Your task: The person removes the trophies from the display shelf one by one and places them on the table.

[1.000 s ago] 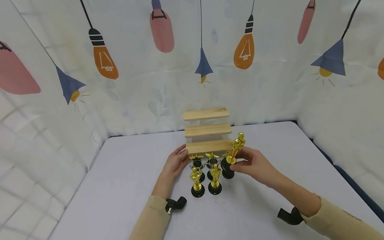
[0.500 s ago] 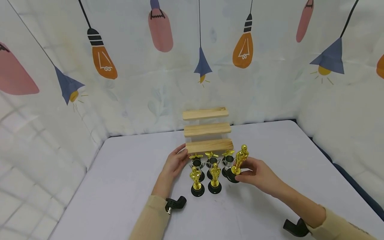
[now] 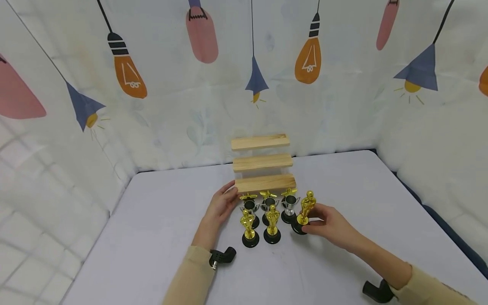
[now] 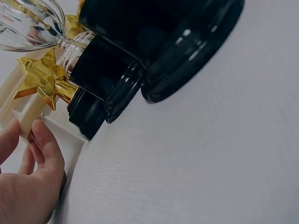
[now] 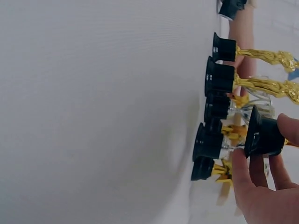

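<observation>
My right hand (image 3: 331,223) grips the black base of a gold figurine trophy (image 3: 308,205) between thumb and fingers. In the right wrist view that base (image 5: 265,136) is raised off the table, farther from the cloth than the neighbouring bases. My left hand (image 3: 220,209) pinches the left end of the lowest board (image 3: 265,183) of a wooden tiered stand. Two more gold figurine trophies, left (image 3: 248,223) and middle (image 3: 272,219), stand upright in the front row. Behind them stand silver cup trophies (image 3: 290,203), then gold star trophies (image 3: 268,194), partly hidden, near the lowest board.
The stand's middle board (image 3: 263,162) and top board (image 3: 261,142) rise behind, close to the patterned backdrop (image 3: 171,118). A white cloth covers the table (image 3: 160,241). The trophies stand in close rows between my hands.
My right hand has brought the gold figurine trophy down and toward me, uncovering the right-hand silver cup trophy and the star behind it. The left hand stays at the board's end.
</observation>
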The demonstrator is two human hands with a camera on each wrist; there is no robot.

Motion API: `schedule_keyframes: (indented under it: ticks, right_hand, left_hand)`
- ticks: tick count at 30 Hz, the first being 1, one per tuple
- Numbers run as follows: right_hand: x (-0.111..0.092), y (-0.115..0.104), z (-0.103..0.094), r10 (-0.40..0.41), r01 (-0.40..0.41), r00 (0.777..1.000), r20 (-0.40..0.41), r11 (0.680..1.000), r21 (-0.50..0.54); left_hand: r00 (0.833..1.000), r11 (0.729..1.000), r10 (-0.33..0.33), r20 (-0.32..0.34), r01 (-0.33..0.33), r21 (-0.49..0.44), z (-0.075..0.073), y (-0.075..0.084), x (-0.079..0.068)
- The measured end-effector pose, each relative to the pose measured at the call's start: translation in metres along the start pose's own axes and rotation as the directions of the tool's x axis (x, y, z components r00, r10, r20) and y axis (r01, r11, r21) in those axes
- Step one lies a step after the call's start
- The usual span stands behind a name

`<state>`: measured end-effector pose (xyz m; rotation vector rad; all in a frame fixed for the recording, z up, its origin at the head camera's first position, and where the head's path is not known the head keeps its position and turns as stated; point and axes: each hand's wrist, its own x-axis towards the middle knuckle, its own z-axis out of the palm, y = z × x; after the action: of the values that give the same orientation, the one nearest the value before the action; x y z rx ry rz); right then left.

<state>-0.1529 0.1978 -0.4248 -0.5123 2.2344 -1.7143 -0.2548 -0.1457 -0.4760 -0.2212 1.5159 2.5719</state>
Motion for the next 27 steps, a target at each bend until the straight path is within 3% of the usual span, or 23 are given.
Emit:
schedule_keyframes:
  ticks: [17,27]
  right_hand:
    - [0.01,0.023,0.014,0.079,-0.091,0.993,-0.091,0.986,-0.139]
    - [0.015,0.024,0.017,0.02,-0.03,0.998,-0.056,0.984,-0.177]
  left_hand:
    - [1.0,1.0,-0.014,-0.005,0.014,0.018,-0.004,-0.001,0.001]
    - [1.0,1.0,-0.011,-0.003,0.011,0.005,-0.001,0.001,0.0]
